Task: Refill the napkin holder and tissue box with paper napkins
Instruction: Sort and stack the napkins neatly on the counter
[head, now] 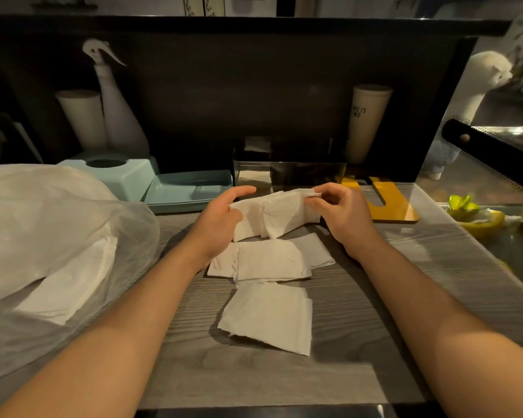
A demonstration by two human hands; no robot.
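Stack of paper napkins (277,214) held above the bench (360,312), left hand (221,220) grip curled round its left end, right hand (343,212) grip pinching its right corner, loose napkins (269,263) beneath, metal napkin holder (287,171) behind, teal tissue box (124,173) far left, plastic bag (52,236) left.

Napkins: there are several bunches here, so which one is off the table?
The bunch held between the left hand and right hand. It is lifted above the table, while the two other loose piles lie flat nearer the person.
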